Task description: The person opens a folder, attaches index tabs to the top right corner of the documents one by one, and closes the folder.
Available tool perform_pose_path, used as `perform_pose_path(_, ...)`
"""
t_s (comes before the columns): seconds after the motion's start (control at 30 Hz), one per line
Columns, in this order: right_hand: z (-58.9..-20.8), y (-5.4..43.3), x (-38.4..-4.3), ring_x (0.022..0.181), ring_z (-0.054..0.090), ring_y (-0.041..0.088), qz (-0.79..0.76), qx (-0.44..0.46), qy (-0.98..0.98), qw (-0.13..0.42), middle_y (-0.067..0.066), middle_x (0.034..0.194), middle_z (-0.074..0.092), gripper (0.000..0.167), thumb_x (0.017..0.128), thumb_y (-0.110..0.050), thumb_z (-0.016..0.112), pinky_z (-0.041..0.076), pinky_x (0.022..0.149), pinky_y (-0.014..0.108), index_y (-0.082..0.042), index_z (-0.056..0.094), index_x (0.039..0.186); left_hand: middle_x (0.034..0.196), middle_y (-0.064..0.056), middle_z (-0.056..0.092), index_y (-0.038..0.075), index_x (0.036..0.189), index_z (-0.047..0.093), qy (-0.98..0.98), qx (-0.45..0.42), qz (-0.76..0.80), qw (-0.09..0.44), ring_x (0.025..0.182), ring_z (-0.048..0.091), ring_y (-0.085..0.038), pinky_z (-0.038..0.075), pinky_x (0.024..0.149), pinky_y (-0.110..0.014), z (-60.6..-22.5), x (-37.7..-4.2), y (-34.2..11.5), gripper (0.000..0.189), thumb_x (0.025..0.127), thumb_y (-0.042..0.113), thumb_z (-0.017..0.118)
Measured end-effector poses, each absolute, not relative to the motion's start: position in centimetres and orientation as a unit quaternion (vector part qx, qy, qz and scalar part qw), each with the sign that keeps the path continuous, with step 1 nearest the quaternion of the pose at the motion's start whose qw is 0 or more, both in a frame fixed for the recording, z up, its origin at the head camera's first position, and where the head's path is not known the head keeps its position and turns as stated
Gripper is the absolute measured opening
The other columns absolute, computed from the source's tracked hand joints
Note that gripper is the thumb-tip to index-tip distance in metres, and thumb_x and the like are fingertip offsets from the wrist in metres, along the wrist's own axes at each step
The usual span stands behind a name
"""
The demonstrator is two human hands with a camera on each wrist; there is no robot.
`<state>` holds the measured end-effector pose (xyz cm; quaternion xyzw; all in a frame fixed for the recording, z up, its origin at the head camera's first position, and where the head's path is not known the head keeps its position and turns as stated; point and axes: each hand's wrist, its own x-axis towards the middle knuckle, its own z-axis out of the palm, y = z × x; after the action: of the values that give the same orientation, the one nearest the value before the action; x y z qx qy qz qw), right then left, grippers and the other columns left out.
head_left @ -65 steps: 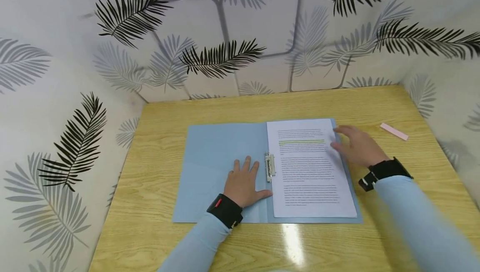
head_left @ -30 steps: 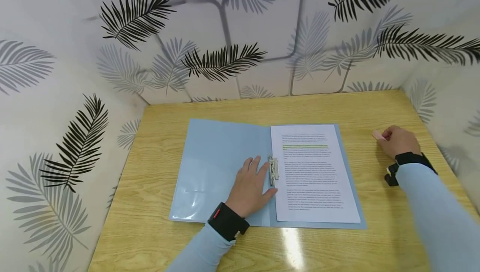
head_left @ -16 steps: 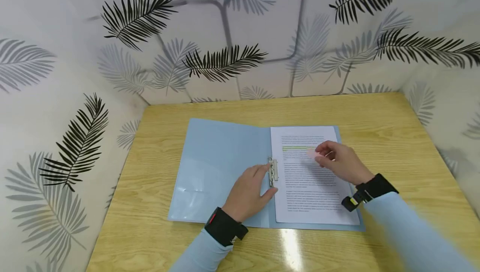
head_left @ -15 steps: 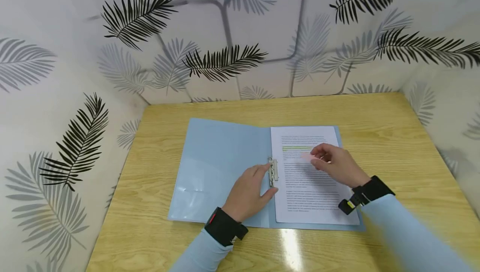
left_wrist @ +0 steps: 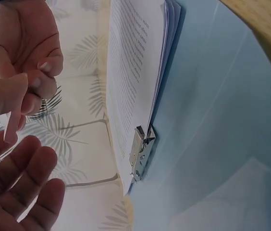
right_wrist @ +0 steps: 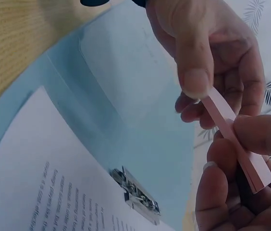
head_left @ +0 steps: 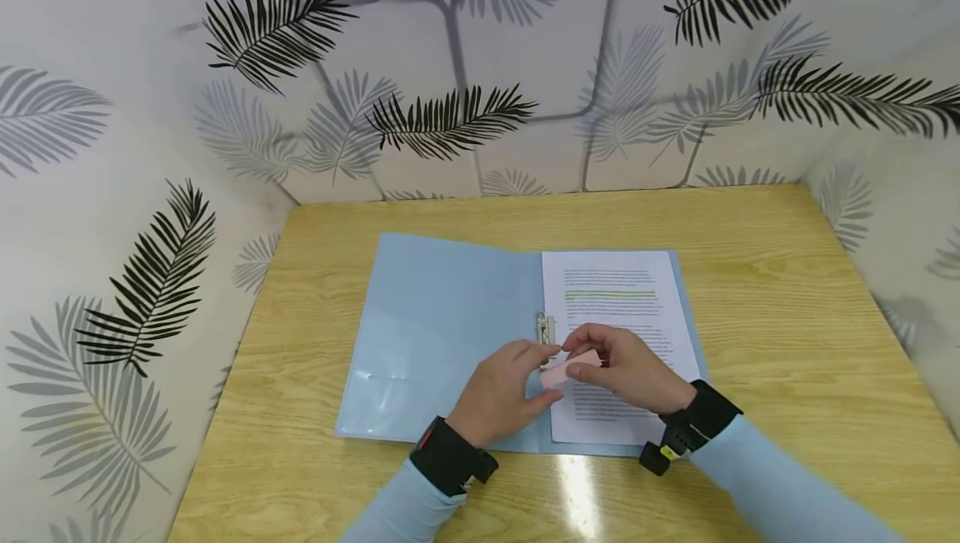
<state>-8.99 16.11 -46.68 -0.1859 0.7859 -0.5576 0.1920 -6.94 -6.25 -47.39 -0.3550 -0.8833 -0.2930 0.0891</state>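
Observation:
Over the papers in the head view, my right hand point(head_left: 637, 370) pinches a narrow pink sticky note pad point(head_left: 561, 372) between thumb and fingers. My left hand point(head_left: 495, 397) is at the pad's left end, thumb and index finger spread around it. The right wrist view shows several thin layers at one end of the pad point(right_wrist: 222, 118), and the left thumb overlapping its other end; contact there is unclear. Below lies an open blue folder point(head_left: 442, 310). Printed sheets point(head_left: 600, 422) with a green highlighted line rest on its right side, by a metal clip point(head_left: 544, 326).
The folder lies on a wood-grain table point(head_left: 810, 343). Behind and beside the table stands a pale backdrop point(head_left: 525, 52) printed with black and grey leaves. A bright light reflection point(head_left: 576, 493) shows on the table in front of the folder.
My right hand took the pink sticky note pad from the table's right side and carried it left, to my left hand. The left hand has stayed near the clip, shifting slightly.

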Motion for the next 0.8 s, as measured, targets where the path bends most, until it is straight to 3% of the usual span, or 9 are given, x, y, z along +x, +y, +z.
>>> perform_pose_path(0.2,-46.23,15.6,-8.64,0.077,0.063,0.034,-0.579,-0.149,0.778,0.194,0.016,0.085,0.067,0.032,0.09,-0.022,0.069,0.053,0.067,0.03,-0.003,0.058,0.114,0.094,0.004,0.064,0.012,0.11,0.067,-0.876,-0.353,-0.305,0.122,0.082,0.059,-0.007,0.046,0.069,-0.017,-47.33,-6.72,-5.99,0.029,0.084,0.023,0.076)
perform_pose_path(0.33,-46.06,15.54,-8.73,0.085,0.065,0.038,-0.609,-0.113,0.759,0.2,0.023,0.085,0.066,0.036,0.092,-0.023,0.066,0.054,0.077,0.041,0.001,0.054,0.116,0.094,0.002,0.066,0.01,0.11,0.067,-0.88,-0.334,-0.309,0.137,0.083,0.061,-0.008,0.048,0.069,-0.019,-47.57,-6.78,-5.97,0.026,0.087,0.02,0.073)
perform_pose_path(0.47,-46.05,15.74,-8.95,0.087,0.064,0.04,-0.623,-0.091,0.75,0.201,0.028,0.092,0.065,0.037,0.092,-0.025,0.066,0.053,0.078,0.043,0.0,0.054,0.116,0.095,0.001,0.066,0.01,0.111,0.067,-0.883,-0.328,-0.3,0.148,0.085,0.061,-0.009,0.049,0.069,-0.021,-47.74,-7.05,-6.09,0.025,0.088,0.019,0.071)
perform_pose_path(0.8,-45.94,15.8,-8.9,0.079,0.064,0.022,-0.635,-0.076,0.745,0.191,0.021,0.088,0.066,0.036,0.09,-0.024,0.069,0.054,0.074,0.037,0.0,0.055,0.112,0.095,0.003,0.068,0.012,0.111,0.068,-0.884,-0.328,-0.288,0.165,0.087,0.061,-0.011,0.05,0.073,-0.022,-47.39,-7.41,-6.14,0.026,0.086,0.018,0.074)
